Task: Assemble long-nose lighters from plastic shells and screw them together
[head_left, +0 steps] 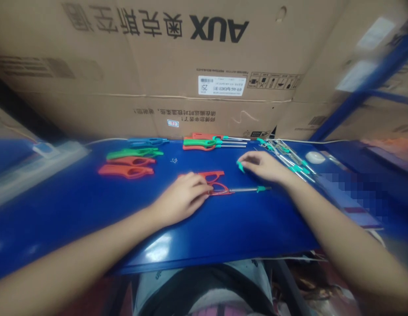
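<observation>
My left hand is closed on an open orange lighter handle lying on the blue table, its fingers hiding the rear part. A metal lighter tube with a teal collar runs out of this handle to the right. Just behind it lies another orange handle shell, partly covered by the same hand. My right hand, to the right and a little farther back, pinches a small teal plastic piece between thumb and fingertips, above the table.
Orange, green and blue handle shells lie at the left. Long-necked lighters are stacked at the back. Metal tubes with teal parts sit behind my right hand, near a round white object. A large cardboard box stands behind the table.
</observation>
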`<state>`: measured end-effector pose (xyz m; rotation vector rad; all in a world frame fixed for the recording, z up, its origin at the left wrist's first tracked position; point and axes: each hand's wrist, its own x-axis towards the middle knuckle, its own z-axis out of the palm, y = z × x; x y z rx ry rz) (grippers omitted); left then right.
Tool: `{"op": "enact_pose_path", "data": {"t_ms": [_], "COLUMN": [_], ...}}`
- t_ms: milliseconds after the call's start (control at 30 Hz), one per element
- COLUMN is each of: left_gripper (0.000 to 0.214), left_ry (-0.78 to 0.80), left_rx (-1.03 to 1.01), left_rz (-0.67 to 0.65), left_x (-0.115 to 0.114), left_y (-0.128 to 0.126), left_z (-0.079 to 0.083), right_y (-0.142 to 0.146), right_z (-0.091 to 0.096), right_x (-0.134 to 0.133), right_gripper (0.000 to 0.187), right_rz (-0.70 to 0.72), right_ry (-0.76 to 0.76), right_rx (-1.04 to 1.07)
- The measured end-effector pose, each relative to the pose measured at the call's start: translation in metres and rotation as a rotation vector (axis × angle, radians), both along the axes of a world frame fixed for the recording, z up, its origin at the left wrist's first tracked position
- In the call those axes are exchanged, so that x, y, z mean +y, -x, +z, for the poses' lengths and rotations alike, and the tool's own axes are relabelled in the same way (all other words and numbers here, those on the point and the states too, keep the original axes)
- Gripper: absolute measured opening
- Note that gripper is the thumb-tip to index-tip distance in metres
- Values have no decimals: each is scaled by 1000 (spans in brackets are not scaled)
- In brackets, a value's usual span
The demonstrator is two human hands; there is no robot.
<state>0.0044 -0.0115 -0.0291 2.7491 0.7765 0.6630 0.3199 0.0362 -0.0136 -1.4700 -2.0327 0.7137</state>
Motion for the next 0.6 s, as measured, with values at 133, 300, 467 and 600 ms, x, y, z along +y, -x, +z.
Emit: {"op": "enact_pose_path", "data": {"t_ms": [133, 300, 467, 600], "left_gripper": [22, 18, 12, 16], "left_ry": [33, 80, 120, 118], "left_rx": [-14, -28, -43, -56], "left_rz": [31, 52, 66, 74], "left_x": [-1, -1, -2, -3], "left_y": [-2, -4, -5, -6], "left_z": [-1, 0, -1, -1], "right_y": [25, 24, 21, 29], "right_z": [-9, -6, 1, 5], "right_x": [-12, -16, -20, -27], "right_gripper": [19, 22, 20, 17], "right_rz": [180, 156, 252, 296], "right_ry": [-117, -247, -208, -238], "right_rx": [-143, -227, -348, -233]}}
